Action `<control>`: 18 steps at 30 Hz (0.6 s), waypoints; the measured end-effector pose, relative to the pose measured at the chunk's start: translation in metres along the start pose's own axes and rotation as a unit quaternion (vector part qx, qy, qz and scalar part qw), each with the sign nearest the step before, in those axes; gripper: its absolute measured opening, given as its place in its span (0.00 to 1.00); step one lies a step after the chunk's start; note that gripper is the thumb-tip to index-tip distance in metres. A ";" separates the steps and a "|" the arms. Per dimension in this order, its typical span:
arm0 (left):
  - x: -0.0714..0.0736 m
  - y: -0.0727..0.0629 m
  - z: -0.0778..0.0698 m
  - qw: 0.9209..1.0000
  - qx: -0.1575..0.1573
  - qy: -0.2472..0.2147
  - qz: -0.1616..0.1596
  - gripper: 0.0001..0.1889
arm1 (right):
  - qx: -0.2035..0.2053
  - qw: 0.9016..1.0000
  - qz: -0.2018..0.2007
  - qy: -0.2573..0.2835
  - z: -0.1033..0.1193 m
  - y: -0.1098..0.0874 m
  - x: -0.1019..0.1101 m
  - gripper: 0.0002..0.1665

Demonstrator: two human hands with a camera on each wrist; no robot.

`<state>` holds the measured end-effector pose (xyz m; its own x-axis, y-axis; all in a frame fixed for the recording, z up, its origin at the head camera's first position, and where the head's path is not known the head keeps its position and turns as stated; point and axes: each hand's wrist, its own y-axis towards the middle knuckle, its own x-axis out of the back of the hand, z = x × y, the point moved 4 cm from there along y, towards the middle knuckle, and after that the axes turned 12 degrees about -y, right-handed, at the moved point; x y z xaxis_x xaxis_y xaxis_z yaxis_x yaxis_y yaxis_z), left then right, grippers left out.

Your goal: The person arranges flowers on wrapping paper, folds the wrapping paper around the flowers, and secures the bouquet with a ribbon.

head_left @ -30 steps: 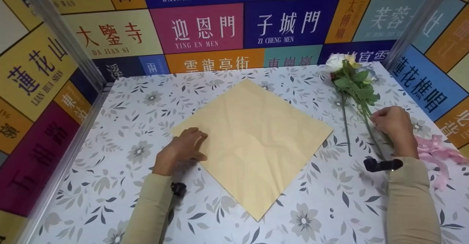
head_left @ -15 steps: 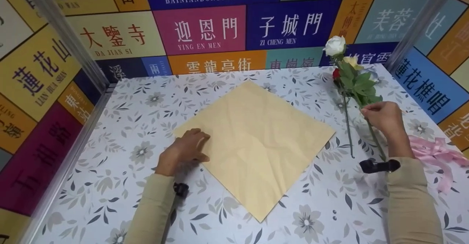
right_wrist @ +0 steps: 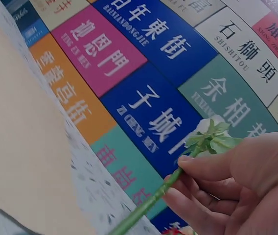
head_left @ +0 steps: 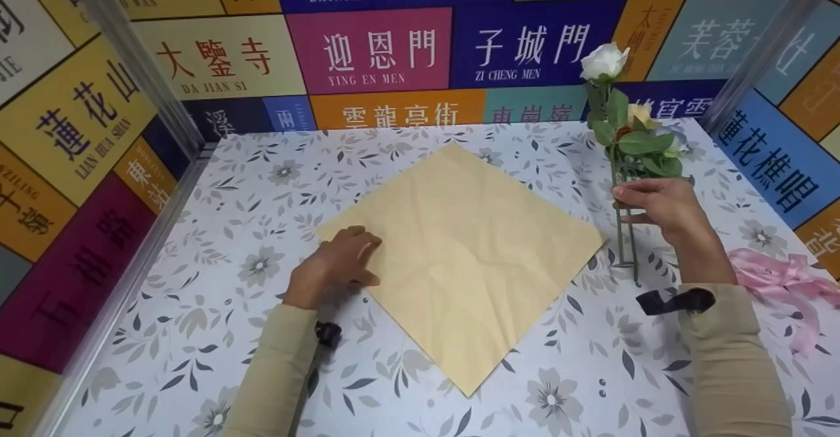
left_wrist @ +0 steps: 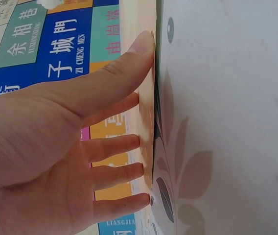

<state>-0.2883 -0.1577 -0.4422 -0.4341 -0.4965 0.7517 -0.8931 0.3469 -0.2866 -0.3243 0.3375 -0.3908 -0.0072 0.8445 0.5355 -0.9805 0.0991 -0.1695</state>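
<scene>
A square sheet of tan wrapping paper [head_left: 459, 260] lies on the table with one corner towards me. My left hand [head_left: 336, 258] rests on its left corner; in the left wrist view the fingers [left_wrist: 114, 149] are fairly straight, their tips on the paper. Between thumb and fingers, my right hand [head_left: 672, 210] pinches the green stem [right_wrist: 144, 205] of a white rose [head_left: 604, 63], whose bloom is raised above the others. Behind it lie a pale yellow flower [head_left: 640, 115] and a pale blue flower [head_left: 679, 140], partly hidden by leaves. A bit of red shows low in the right wrist view.
Pink ribbon [head_left: 781, 273] lies loosely at the right, beside the right forearm. The table [head_left: 551, 345] has a leaf-and-flower patterned cover. Panels with printed characters [head_left: 367, 50] stand behind and on both sides, with clear corner posts between them.
My right hand has lifted the white rose off the other flowers and shifted it left, its stem turning more upright. My left hand stays on the paper.
</scene>
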 end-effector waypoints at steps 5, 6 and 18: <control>0.000 0.001 0.000 1.000 0.008 -0.004 -0.001 0.39 | 0.012 0.998 0.046 0.045 0.010 0.004 -0.019 0.05; 0.000 0.001 0.000 1.000 0.010 -0.002 0.000 0.39 | 0.011 0.997 0.049 0.052 0.013 0.005 -0.022 0.05; -0.001 0.003 0.001 1.000 0.005 0.002 0.003 0.39 | 0.015 0.988 0.086 0.126 0.043 0.028 -0.080 0.11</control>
<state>-0.2907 -0.1571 -0.4443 -0.4387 -0.4918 0.7521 -0.8919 0.3409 -0.2973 -0.3594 0.2501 -0.4026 -0.1294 0.9523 0.2764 -0.9744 -0.0703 -0.2137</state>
